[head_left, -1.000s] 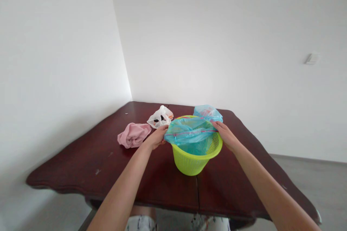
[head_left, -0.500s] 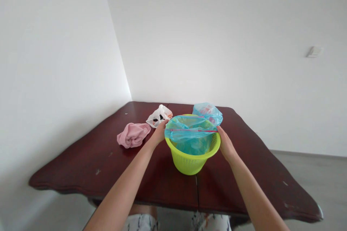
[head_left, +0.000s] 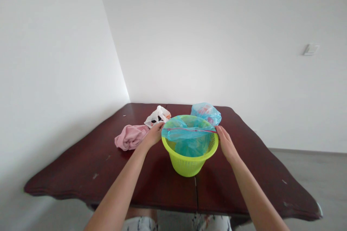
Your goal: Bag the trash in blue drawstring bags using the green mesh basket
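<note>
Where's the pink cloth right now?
In the head view, the pink cloth lies left of centre on the dark red table, just to the left of the left hand, with the white plastic bag behind it.

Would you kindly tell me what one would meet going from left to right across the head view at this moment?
Pink cloth → left hand → yellow-green basket → right hand → small white wall fixture.
</note>
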`<state>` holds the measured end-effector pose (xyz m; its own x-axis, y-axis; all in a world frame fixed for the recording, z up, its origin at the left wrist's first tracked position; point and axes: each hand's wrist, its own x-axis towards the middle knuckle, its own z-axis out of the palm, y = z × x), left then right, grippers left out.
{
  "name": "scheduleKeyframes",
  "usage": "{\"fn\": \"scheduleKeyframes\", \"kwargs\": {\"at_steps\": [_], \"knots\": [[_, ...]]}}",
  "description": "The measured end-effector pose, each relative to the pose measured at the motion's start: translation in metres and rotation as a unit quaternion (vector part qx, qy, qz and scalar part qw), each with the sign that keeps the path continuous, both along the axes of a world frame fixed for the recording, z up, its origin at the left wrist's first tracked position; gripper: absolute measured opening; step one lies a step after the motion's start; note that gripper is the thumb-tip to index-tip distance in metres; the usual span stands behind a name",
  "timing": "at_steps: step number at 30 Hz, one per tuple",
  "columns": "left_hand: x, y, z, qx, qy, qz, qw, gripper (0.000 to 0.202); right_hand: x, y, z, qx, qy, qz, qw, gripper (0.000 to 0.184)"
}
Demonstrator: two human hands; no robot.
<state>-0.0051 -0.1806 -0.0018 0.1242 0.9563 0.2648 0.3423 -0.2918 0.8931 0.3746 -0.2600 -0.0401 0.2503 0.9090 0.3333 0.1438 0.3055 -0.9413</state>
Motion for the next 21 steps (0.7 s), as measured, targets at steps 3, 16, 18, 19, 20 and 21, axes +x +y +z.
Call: {"fn": "scheduleKeyframes", "kwargs": {"at_steps": [3,16,18,19,20,21], "knots": [[-0.021,-0.032,-0.007,0.056,-0.020,0.000,0.998,0.082,0.005,-0.026,-0.002,0.058,-0.036,-0.035,0.997,0.057],[-0.001,-0.119,-0.063,0.244,-0.107,0.032,0.963,0.018,-0.025,-0.070,-0.038,0.193,-0.137,-0.018,0.971,0.011],[-0.001,-0.123,-0.061,0.277,-0.090,0.062,0.955,0.009,-0.028,-0.076,-0.041,0.202,-0.202,-0.015,0.958,0.010],[-0.002,-0.125,-0.059,0.298,-0.070,0.075,0.949,0.008,-0.028,-0.079,-0.044,0.199,-0.235,-0.011,0.951,0.011],[-0.004,-0.126,-0.057,0.319,-0.049,0.086,0.942,0.008,-0.027,-0.082,-0.047,0.193,-0.270,-0.007,0.943,0.014],[-0.006,-0.127,-0.055,0.339,-0.028,0.091,0.936,0.010,-0.025,-0.084,-0.050,0.187,-0.304,-0.006,0.934,0.017]]}}
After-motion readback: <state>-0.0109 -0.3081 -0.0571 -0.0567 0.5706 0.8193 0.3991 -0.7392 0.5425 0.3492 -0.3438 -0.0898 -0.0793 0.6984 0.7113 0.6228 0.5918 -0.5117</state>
